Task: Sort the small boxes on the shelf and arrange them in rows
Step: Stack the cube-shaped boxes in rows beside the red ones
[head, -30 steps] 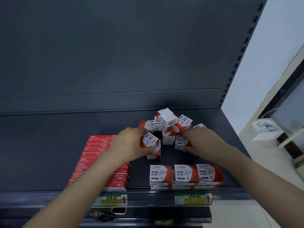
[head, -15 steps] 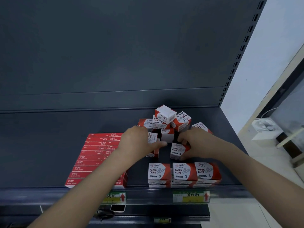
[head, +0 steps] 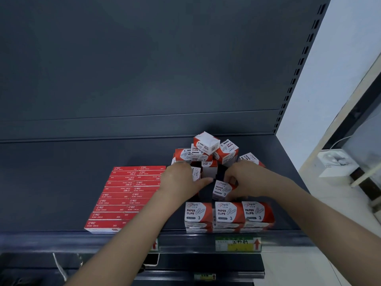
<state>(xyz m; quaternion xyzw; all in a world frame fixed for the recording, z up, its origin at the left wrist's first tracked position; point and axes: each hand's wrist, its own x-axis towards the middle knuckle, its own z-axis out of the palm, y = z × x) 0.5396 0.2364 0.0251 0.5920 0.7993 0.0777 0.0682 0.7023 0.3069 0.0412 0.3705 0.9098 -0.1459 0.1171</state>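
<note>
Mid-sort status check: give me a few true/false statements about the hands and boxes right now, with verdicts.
1. Three paper clip boxes stand side by side as a front row. True.
2. The right hand is empty. False: it pinches a tilted box.
3. The red staple boxes lie right of the front row. False: they lie to its left.
4. A jumbled pile sits behind both hands. True.
5. The left hand grips a second box. True.
</note>
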